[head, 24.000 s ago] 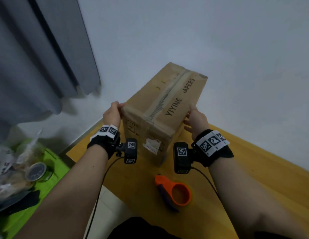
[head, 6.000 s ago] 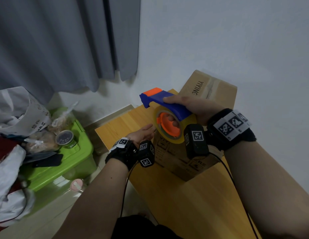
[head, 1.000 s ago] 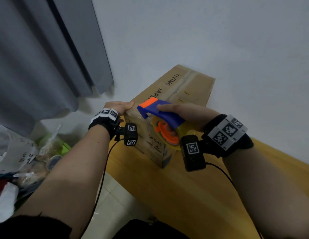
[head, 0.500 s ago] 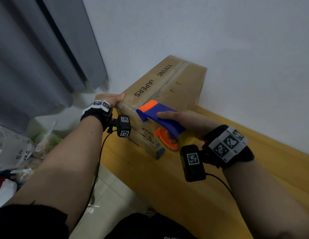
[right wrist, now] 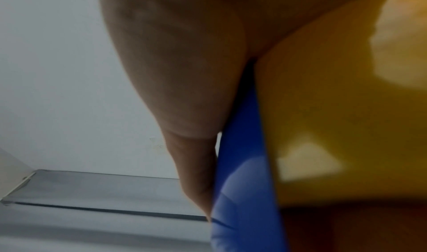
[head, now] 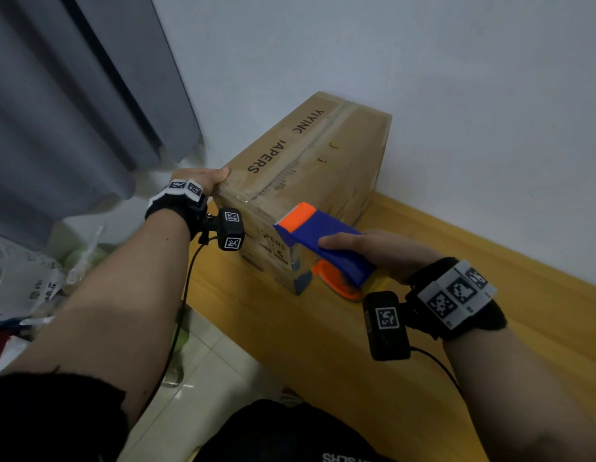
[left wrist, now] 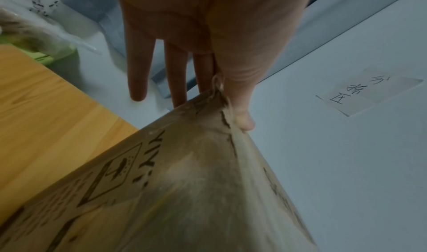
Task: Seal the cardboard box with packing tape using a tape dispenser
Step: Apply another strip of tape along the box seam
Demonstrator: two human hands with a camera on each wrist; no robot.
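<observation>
Head view: cardboard box [head: 309, 181] is sitting on the wooden table [head: 339, 345] against the wall; left hand [head: 203, 180] is bracing its near top corner at 9 o'clock, while right hand [head: 373, 251] is wrapping the tape dispenser [head: 323, 238] against the near end. Left wrist view: fingers [left wrist: 138, 73] are lying straight along the box, thumb over the edge. Right wrist view: thumb is pressing the blue handle.

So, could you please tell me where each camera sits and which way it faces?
Head: worn high, looking forward and down at the box on the table; both forearms show.
Left wrist: looks along the left hand onto the box corner.
Right wrist: looks along the right hand beside the tape dispenser.
Head and left wrist views share the box.
</observation>
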